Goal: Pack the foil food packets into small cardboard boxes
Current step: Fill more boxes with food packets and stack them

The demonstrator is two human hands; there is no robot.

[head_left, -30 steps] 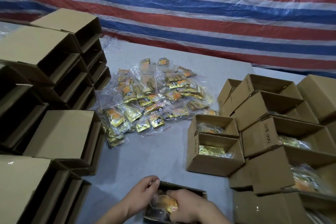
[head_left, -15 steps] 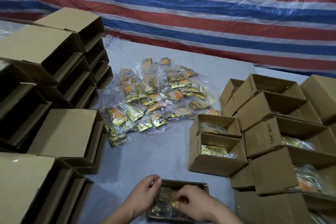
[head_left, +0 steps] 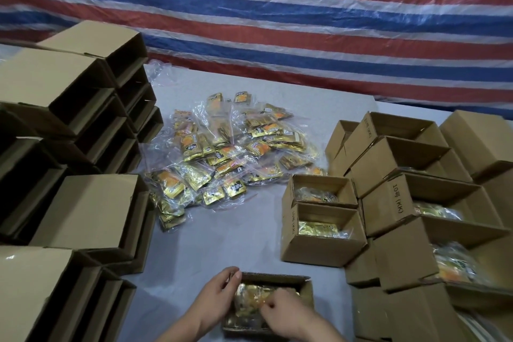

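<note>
Foil food packets, gold and orange inside clear crinkly bags (head_left: 258,301), lie in the small brown cardboard box (head_left: 305,290) nearest the person, at the bottom edge of the grey worktop (head_left: 222,239). The box's long axis runs left to right, and the packets sit directly under both hands, between them. The left hand (head_left: 218,296) rests on the box's left rim, fingers curled with the thumb and forefinger tips at the top left corner; whether it pinches the plastic or only steadies the cardboard cannot be told. The right hand (head_left: 283,311) is nearer the packets, lying over the right half of the box with its fingertips bent down onto the wrapping, seemingly tucking it in.

Just beyond, to the right, stand two open boxes already holding gold packets (head_left: 319,226), touching a larger stack of filled brown cartons (head_left: 416,203). Empty brown cartons lying on their sides (head_left: 83,203) are piled along the left. Farther back, mid-worktop, sprawls the loose heap of bagged foil packets (head_left: 222,158), well apart from both hands. Behind everything hangs a red, white and blue striped tarpaulin (head_left: 277,22).
</note>
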